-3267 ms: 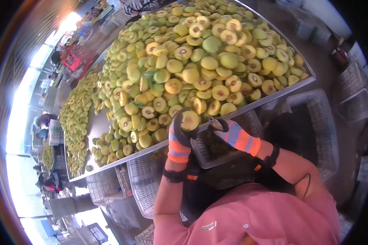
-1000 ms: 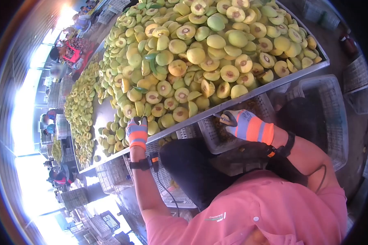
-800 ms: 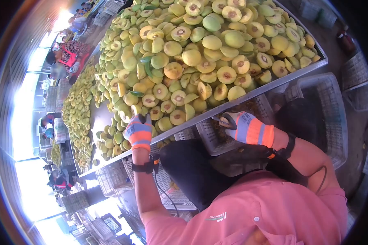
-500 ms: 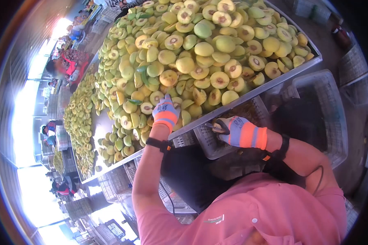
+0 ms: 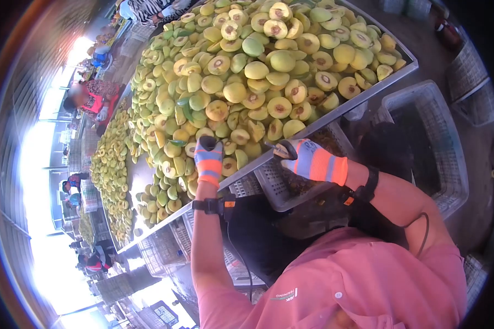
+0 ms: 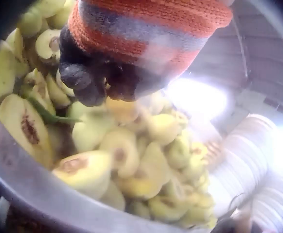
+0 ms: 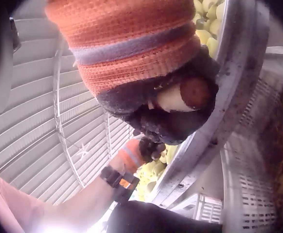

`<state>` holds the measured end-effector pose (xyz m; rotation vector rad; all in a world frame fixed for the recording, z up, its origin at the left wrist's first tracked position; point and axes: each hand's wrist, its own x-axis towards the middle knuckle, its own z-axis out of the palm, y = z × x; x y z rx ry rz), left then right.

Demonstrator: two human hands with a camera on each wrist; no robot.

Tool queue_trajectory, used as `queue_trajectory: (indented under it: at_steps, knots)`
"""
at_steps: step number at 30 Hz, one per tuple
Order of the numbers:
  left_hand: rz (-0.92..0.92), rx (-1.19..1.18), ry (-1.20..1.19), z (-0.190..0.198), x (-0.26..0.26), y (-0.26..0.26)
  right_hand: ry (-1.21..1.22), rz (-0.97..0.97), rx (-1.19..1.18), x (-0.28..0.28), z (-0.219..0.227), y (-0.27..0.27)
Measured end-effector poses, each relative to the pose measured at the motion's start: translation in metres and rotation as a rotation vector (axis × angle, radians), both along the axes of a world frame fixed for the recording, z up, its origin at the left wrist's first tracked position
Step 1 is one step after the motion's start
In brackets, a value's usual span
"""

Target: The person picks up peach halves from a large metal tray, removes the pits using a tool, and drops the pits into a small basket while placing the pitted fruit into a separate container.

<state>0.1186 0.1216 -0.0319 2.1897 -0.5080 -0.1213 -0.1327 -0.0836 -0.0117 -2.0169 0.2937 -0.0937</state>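
Observation:
Green-yellow halved fruits [image 5: 280,108], which look like peaches, are heaped on a metal-rimmed table [image 5: 362,104]; some cut faces show the brown stone or its hollow. My left hand [image 5: 208,159], in an orange and grey-purple glove with dark palm, is over the heap's near edge. In the left wrist view its dark fingers [image 6: 83,82] bend down close to the fruit; I cannot tell whether they hold one. Outside the rim my right hand [image 5: 313,159] grips a small tool by its wooden handle [image 7: 187,94], its thin metal tip pointing toward the table in the head view.
Below the rim stands a plastic crate [image 5: 277,192] with brownish scraps in it. Another large crate [image 5: 450,148] is at the right, and more crates [image 5: 162,249] stand under the table. Across the table's far left side sits another person [image 5: 96,101].
Earlier my left hand held a cut fruit near the right hand, then moved left over the heap, reached in farther right, and has now drawn back slightly left. The right hand keeps its tool.

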Motion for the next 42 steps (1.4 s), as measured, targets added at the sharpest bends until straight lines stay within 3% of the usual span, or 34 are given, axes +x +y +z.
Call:
queue_trajectory:
  at_steps: [1, 4, 5, 8, 14, 18, 21, 24, 25, 26, 28, 29, 32, 34, 36, 38, 39, 42]
  knots:
    - [-0.033, 0.052, 0.059, -0.004, 0.002, -0.001, 0.047, 0.005, 0.03, 0.0, 0.011, -0.001]
    - [-0.068, 0.609, -0.242, -0.01, -0.008, -0.014, 0.028, -0.008, 0.003, 0.004, -0.013, -0.002]
    - [-0.024, 0.774, -0.053, 0.02, -0.027, -0.033, 0.035, 0.0, -0.002, 0.002, -0.012, -0.002]
    - [-0.137, 0.576, 0.032, 0.003, -0.012, -0.022, 0.045, 0.016, -0.022, -0.003, -0.004, -0.005]
    - [-0.211, 0.691, -0.396, 0.027, -0.057, -0.053, 0.041, 0.047, 0.0, -0.011, 0.011, -0.005]
    - [-0.302, 0.827, -0.313, 0.042, -0.054, -0.063, 0.037, 0.069, 0.021, -0.013, 0.014, -0.005]
    - [-0.39, 0.757, -0.524, 0.046, -0.054, -0.057, 0.014, 0.047, -0.017, -0.007, -0.01, -0.003]
    - [-0.234, 0.411, -0.182, 0.049, -0.073, -0.054, -0.023, -0.024, -0.007, 0.0, -0.026, -0.001]
    - [-0.228, 0.127, -0.008, 0.039, -0.075, -0.052, -0.043, -0.061, 0.021, 0.003, -0.032, 0.0]
    - [-0.213, 0.022, 0.079, 0.033, -0.082, -0.048, -0.061, -0.092, 0.05, 0.004, -0.039, 0.001]
    - [-0.172, -0.19, 0.25, 0.042, -0.121, -0.057, -0.152, -0.091, 0.24, 0.011, -0.036, 0.004]
    - [-0.281, -0.299, 0.09, 0.006, -0.12, -0.053, -0.199, -0.095, 0.334, 0.013, -0.034, 0.003]
    - [-0.11, -0.506, 0.755, 0.055, -0.157, -0.06, -0.218, -0.087, 0.384, 0.01, -0.041, -0.003]
    - [-0.398, -0.21, 0.005, 0.038, -0.148, -0.048, -0.206, -0.105, 0.519, 0.004, -0.019, -0.011]
    - [-0.497, -0.058, -0.698, 0.027, -0.135, -0.046, -0.152, -0.089, 0.624, 0.005, -0.008, -0.01]
    - [-0.418, -0.248, -0.201, 0.038, -0.151, -0.067, -0.057, -0.05, 0.688, 0.008, -0.009, -0.005]
    - [-0.397, -0.227, -0.187, 0.034, -0.152, -0.07, -0.073, -0.049, 0.647, 0.01, -0.011, -0.004]
    - [-0.184, -0.618, 0.435, 0.024, -0.154, -0.079, -0.129, -0.044, 0.469, 0.01, -0.015, -0.001]
